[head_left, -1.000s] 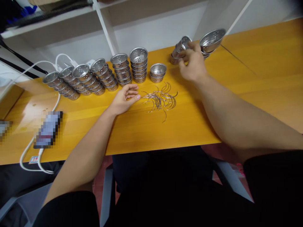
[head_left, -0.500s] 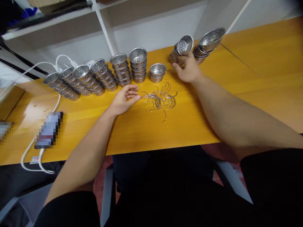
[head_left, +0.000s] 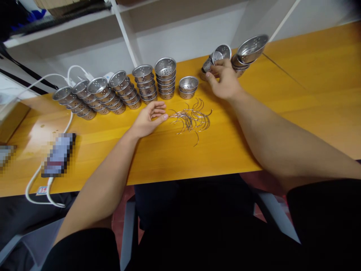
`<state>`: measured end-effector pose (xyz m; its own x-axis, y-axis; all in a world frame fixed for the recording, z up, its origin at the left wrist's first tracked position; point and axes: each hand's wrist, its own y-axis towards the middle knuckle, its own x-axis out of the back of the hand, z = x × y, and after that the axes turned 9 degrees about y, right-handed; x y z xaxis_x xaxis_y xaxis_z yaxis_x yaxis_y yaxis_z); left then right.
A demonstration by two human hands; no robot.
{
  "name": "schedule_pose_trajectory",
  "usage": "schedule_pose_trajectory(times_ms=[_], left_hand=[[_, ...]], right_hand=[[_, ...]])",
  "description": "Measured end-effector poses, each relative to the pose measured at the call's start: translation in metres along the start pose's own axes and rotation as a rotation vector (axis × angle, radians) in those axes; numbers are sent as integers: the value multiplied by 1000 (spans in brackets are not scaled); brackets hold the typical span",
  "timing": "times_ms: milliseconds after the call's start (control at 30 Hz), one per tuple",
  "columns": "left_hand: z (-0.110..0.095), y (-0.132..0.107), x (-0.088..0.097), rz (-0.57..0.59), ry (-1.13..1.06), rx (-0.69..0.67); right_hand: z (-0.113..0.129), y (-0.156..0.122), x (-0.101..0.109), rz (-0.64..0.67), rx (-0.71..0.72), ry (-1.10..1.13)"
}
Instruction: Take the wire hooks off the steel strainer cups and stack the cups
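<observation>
At the back right, my right hand [head_left: 226,79] is closed on a perforated metal strainer cup [head_left: 223,51]. The cup is tipped, and my fingers partly hide it and the cups under it. My left hand [head_left: 149,119] rests at the table's middle, fingers loosely curled and thumb apart, with nothing in it. Just right of its thumb lies a loose pile of thin curved metal wires [head_left: 188,119]. Behind the pile stands a short stack of strainer cups [head_left: 188,89].
Several leaning stacks of the same cups [head_left: 118,90] line the back left of the wooden table [head_left: 180,162]. A larger strainer bowl [head_left: 252,49] tops a stack at the back right. A phone [head_left: 58,155] with a white cable [head_left: 30,180] lies at left.
My right hand has shifted slightly, and the strainer cup at its fingers has lifted a little off the cups beneath. My left hand stays in place.
</observation>
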<state>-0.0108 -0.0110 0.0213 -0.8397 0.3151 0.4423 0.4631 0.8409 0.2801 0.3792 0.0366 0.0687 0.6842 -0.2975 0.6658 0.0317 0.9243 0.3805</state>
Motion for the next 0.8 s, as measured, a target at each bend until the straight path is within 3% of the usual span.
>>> schedule_pose_trajectory(times_ms=[167, 367, 633, 700, 800], left_hand=[[-2, 0, -1, -8, -7, 22], [-4, -1, -1, -11, -5, 22], [-6, 0, 0, -31, -41, -11], [-10, 0, -1, -58, -100, -41], [-20, -1, -2, -136, -198, -66]], right_hand=[[-10, 4, -5, -22, 22, 37], [-9, 3, 3, -56, 169, 76], [54, -33, 28, -61, 558, 193], [74, -51, 26, -11, 621, 259], [99, -78, 14, 176, 627, 363]])
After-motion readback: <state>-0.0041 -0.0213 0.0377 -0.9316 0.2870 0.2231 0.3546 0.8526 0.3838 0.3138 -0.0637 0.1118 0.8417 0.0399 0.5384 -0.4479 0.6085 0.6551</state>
